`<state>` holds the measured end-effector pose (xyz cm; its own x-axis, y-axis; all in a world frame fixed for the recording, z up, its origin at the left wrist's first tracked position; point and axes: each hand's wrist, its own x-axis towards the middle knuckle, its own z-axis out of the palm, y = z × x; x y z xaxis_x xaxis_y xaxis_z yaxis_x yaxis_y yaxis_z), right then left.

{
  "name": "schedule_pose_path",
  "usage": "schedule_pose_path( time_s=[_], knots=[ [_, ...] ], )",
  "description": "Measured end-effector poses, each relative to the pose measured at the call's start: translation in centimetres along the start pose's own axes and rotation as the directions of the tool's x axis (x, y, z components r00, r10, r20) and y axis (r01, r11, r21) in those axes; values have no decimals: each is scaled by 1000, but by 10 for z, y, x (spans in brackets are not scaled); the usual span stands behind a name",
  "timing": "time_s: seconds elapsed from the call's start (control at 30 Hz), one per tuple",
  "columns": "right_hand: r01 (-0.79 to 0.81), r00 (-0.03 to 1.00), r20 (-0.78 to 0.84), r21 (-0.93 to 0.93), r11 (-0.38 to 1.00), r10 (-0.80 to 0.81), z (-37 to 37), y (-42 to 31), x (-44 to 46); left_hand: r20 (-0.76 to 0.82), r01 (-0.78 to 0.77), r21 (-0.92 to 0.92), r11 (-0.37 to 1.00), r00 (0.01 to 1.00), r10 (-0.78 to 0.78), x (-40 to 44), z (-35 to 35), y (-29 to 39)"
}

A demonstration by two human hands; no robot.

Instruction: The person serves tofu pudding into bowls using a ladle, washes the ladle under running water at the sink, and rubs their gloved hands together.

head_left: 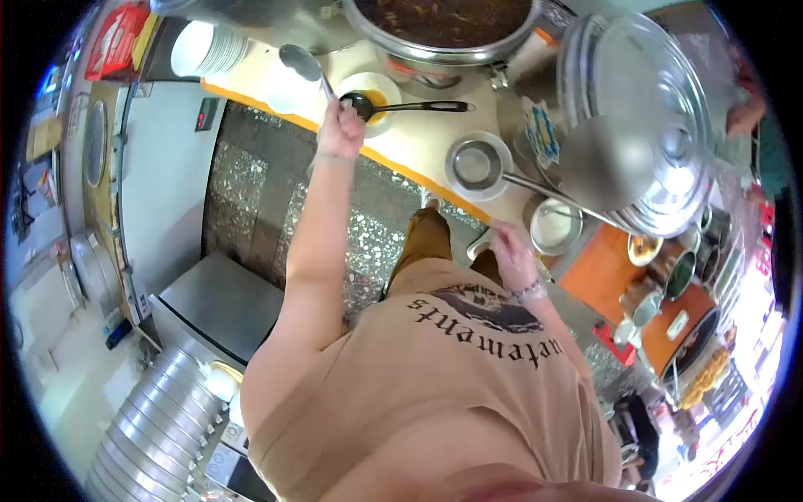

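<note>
My left hand [341, 132] is closed around the handle of a metal ladle [299, 62], whose round bowl is over the counter at the far left. Right beside that hand, a black ladle [410, 107] rests across a white bowl [370, 84] with something orange-yellow in it. My right hand [512, 251] is low by the counter's front edge, fingers loosely extended, holding nothing I can see. Close to it stands a container of white contents [555, 224]. A metal strainer or pan [478, 164] with a long handle sits on a white bowl in front of me.
A large pot of dark broth [452, 21] stands at the back of the counter [431, 138]. Stacked metal lids [644, 117] rise on the right, and white plates [205, 50] are stacked far left. Another person's hand [744, 113] shows at the right edge.
</note>
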<state>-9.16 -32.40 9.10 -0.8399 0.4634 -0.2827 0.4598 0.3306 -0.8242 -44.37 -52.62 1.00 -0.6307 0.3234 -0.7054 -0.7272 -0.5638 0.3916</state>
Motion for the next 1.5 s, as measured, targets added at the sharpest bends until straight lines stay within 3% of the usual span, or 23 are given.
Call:
schedule_pose_path(
  time_s=[0.07,0.13,0.2,0.27,0.3,0.37,0.43,0.47,0.53,0.57,0.63,0.7,0.73,0.77,0.8,0.87,0.9,0.97,1.1,1.27,1.3,1.37,1.5],
  knots=[
    [147,988,57,-3,989,-147,-2,-10,10,14,-7,29,1000,1000,6,-41,16,-15],
    [85,991,99,52,995,-90,-10,-29,8,-80,-12,119,993,997,22,-90,31,-35],
    [192,975,98,91,977,-201,-14,-28,7,-98,-45,289,956,992,76,-128,25,-61],
    [12,972,228,203,979,-59,-23,-25,-1,-82,-65,553,830,988,132,-170,24,-95],
    [48,969,233,165,985,-86,-23,-16,-7,-79,-75,687,723,981,177,-198,29,-112],
    [28,925,370,153,988,-83,-37,-9,-20,-101,44,835,548,992,74,-248,12,-149],
    [4,846,515,251,968,-137,-47,8,-37,49,-49,967,251,999,7,-282,-27,-179],
    [-8,858,499,254,967,-124,-55,16,-52,56,-52,970,238,998,-13,-292,-43,-192],
    [-53,767,626,280,958,-140,-77,30,-73,218,-270,898,-347,959,-182,-299,-56,-217],
    [-57,774,618,284,957,-137,-87,40,-87,221,-277,894,-353,956,-191,-305,-40,-233],
    [-125,743,652,360,924,-154,-109,62,-107,475,-603,740,-296,782,-404,-302,6,-276],
    [-158,812,560,482,862,-164,-126,77,-129,467,-624,721,-300,758,-455,-307,51,-325],
    [-211,927,373,590,779,-31,-138,85,-140,540,-687,700,-197,689,-484,-309,67,-350],
    [-225,974,183,698,680,134,-152,92,-150,609,-738,669,-90,613,-503,-313,82,-375],
    [-155,983,54,756,636,174,-176,83,-158,548,-681,732,-16,603,-580,-318,101,-397],
    [-59,959,-161,689,723,233,-202,100,-167,479,-612,789,57,553,-682,-337,139,-426],
    [-34,934,-254,636,771,251,-214,114,-169,528,-689,724,36,519,-672,-339,140,-436],
    [-133,822,-189,853,505,537,-240,127,-172,395,-613,789,-33,548,-738,-347,146,-445],
    [-379,699,-269,647,661,663,-288,177,-159,448,-587,810,-6,625,-639,-333,107,-448],
    [-548,594,-292,535,643,749,-307,188,-131,415,-548,832,-87,719,-558,-312,86,-426],
    [-552,594,-287,534,640,751,-306,203,-124,409,-543,835,-89,722,-558,-308,82,-424],
    [-619,639,-397,243,747,659,-304,215,-114,336,-395,918,27,741,-581,-304,76,-421],
    [-667,621,-402,180,723,673,-308,227,-104,305,-357,934,28,752,-584,-304,74,-419]
  ],
)
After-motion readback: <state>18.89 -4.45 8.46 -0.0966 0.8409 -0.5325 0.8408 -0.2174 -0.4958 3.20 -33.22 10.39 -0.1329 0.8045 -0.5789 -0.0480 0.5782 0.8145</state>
